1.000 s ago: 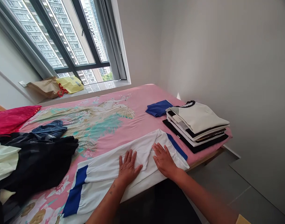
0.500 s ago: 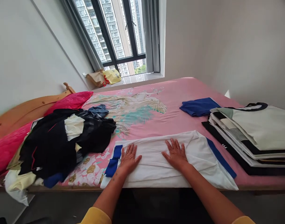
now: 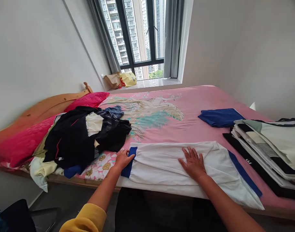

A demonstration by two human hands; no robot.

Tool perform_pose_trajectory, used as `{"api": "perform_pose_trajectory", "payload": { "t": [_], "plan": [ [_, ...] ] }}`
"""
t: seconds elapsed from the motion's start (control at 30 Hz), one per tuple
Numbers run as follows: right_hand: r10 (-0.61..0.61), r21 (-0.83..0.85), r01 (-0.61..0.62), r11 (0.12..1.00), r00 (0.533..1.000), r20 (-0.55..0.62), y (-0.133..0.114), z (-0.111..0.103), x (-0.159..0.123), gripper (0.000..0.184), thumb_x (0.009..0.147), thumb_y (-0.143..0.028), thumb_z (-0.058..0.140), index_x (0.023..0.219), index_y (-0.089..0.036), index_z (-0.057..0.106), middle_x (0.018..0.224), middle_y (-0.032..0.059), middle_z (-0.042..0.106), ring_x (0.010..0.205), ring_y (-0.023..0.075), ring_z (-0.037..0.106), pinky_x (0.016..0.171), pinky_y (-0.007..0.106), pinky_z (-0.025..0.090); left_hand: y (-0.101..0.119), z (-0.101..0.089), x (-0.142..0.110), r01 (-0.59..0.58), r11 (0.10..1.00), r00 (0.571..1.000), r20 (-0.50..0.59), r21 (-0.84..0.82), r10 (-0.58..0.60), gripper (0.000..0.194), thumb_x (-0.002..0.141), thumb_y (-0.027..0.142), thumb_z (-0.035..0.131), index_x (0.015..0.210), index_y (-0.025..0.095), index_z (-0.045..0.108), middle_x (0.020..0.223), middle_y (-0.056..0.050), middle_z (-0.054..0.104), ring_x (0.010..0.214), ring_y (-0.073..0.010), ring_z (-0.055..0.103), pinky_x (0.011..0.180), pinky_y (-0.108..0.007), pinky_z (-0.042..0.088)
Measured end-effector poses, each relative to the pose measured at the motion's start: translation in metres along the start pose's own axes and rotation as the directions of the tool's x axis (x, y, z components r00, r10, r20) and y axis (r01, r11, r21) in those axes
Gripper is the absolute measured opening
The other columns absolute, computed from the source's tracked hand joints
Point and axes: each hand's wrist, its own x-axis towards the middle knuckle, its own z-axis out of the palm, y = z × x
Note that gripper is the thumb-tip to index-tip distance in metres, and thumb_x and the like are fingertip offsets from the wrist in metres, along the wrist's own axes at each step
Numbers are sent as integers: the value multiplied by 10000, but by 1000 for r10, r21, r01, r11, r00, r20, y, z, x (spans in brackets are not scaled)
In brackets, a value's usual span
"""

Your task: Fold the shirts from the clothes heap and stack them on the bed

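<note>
A white garment with blue trim (image 3: pixel 169 164) lies stretched along the near edge of the pink bed (image 3: pixel 186 122). My left hand (image 3: pixel 122 158) grips its blue left end, fingers curled around the fabric. Flat on the middle of the white cloth rests my right hand (image 3: pixel 193 162), fingers spread.
A heap of dark and pale unfolded clothes (image 3: pixel 82 135) lies left of the garment, beside red pillows (image 3: pixel 86 100) and a wooden headboard (image 3: pixel 41 109). A stack of folded shirts (image 3: pixel 270 145) and a folded blue cloth (image 3: pixel 220 116) sit on the right. Bags (image 3: pixel 120 79) rest on the window sill.
The view has swung left. My left hand slid leftward from the white cloth to its blue end and closed on it. My right hand stays flat on the cloth.
</note>
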Motion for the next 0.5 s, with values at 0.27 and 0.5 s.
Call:
{"api": "perform_pose_trajectory", "payload": {
  "t": [0.27,0.5],
  "plan": [
    [15,-19,-15,1000,1000,3,-2,-1,1,647,868,-592,286,1429,-273,236,1506,45,164,1378,244,72,1082,526,50,16,-8,0,73,988,995,64,139,-82,424,630,593,584,781,197,596,883,-98,673,882,-281,608,726,-322,395],
    [17,-17,-17,1000,999,27,-3,-5,3,655,871,-587,293,1435,-263,219,1513,49,134,1382,240,51,1085,516,24,14,-13,4,21,994,996,88,106,-30,207,689,413,566,705,208,545,725,-10,648,725,-193,606,637,-266,400]
  ]
}}
